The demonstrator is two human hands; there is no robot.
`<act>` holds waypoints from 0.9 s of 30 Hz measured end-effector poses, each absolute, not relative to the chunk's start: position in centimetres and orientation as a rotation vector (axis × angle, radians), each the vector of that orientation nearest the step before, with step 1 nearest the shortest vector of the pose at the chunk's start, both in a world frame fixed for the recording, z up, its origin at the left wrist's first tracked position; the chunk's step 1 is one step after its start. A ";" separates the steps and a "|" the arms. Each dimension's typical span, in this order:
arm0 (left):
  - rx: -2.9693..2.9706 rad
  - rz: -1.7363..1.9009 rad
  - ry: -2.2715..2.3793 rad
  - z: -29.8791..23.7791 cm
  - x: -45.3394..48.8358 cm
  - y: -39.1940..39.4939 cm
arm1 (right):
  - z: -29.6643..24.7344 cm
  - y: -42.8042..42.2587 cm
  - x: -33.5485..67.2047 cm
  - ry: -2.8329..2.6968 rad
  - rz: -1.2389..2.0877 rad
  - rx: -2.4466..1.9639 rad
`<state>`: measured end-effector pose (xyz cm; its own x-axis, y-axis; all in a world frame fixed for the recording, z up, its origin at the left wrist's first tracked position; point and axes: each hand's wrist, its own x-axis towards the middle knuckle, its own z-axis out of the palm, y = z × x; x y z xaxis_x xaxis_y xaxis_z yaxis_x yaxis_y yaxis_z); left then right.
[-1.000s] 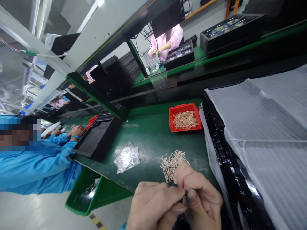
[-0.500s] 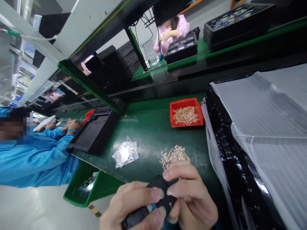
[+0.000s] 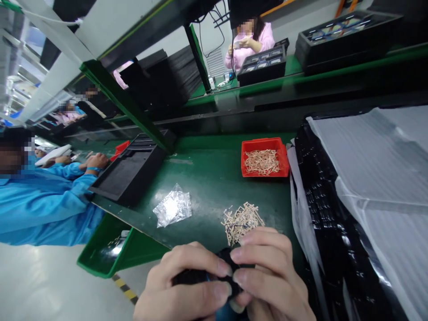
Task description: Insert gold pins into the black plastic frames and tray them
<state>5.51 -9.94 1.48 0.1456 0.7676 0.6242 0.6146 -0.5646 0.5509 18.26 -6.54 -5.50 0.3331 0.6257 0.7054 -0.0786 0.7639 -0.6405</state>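
Note:
Between my two hands, close to the camera, is a small black plastic part (image 3: 226,256), mostly covered by fingers, so its exact kind does not show. My left hand (image 3: 187,285) grips it from the left, thumb and forefinger pressed along it. From the right, the fingertips of my right hand (image 3: 270,272) press against its end; whether a tiny piece sits under them is hidden. Just beyond my right fingers lies a loose pile of small, thin, copper-coloured metal pieces (image 3: 243,219). A red bin (image 3: 265,173) farther back holds more of them.
A crumpled clear plastic bag (image 3: 173,207) lies on the green table (image 3: 207,178). Left are a black tray (image 3: 122,178), a green bin (image 3: 96,267) below the edge, and a co-worker in blue (image 3: 50,200). Stacked black trays under white sheeting (image 3: 377,178) stand right.
The view has shifted slightly. Both hands stay on the black part, which is now turned and more covered by my fingers. The co-worker in pink has raised their hands.

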 end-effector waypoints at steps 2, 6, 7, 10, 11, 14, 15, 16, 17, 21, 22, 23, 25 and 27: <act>2.243 1.351 1.275 1.1 5.1 -10.4 | -5.5 -6.5 18.3 -1.178 0.444 -0.587; 1.964 1.337 1.247 0.4 4.9 -11.5 | -5.6 -6.2 18.1 -1.197 0.409 -0.619; 1.894 1.346 1.255 0.2 5.1 -11.6 | -5.6 -6.1 18.1 -1.186 0.407 -0.620; 1.775 1.364 1.251 -0.4 5.7 -11.5 | -5.7 -5.9 18.0 -1.167 0.413 -0.613; 1.756 1.366 1.238 -0.6 5.9 -11.4 | -5.7 -5.9 18.0 -1.165 0.411 -0.614; 1.716 1.382 1.215 -0.9 6.2 -11.0 | -5.7 -5.8 17.9 -1.163 0.416 -0.629; 1.703 1.391 1.228 -1.0 6.3 -11.0 | -5.6 -5.8 17.9 -1.159 0.412 -0.637; 1.690 1.399 1.246 -1.1 6.4 -10.9 | -5.6 -5.7 17.9 -1.160 0.411 -0.645; 1.675 1.408 1.267 -1.2 6.5 -10.9 | -5.6 -5.7 17.9 -1.162 0.411 -0.654; 1.642 1.419 1.322 -1.6 7.1 -10.8 | -5.5 -5.5 18.1 -1.162 0.380 -0.674; 1.644 1.415 1.324 -1.7 7.2 -10.8 | -5.4 -5.5 18.1 -1.158 0.375 -0.681; 1.649 1.411 1.326 -1.8 7.4 -10.8 | -5.4 -5.5 18.2 -1.153 0.374 -0.690; 1.673 1.410 1.328 -1.9 7.6 -10.7 | -5.5 -5.6 18.3 -1.146 0.389 -0.712; 1.715 1.412 1.338 -1.9 7.8 -10.5 | -5.6 -5.7 18.4 -1.122 0.419 -0.726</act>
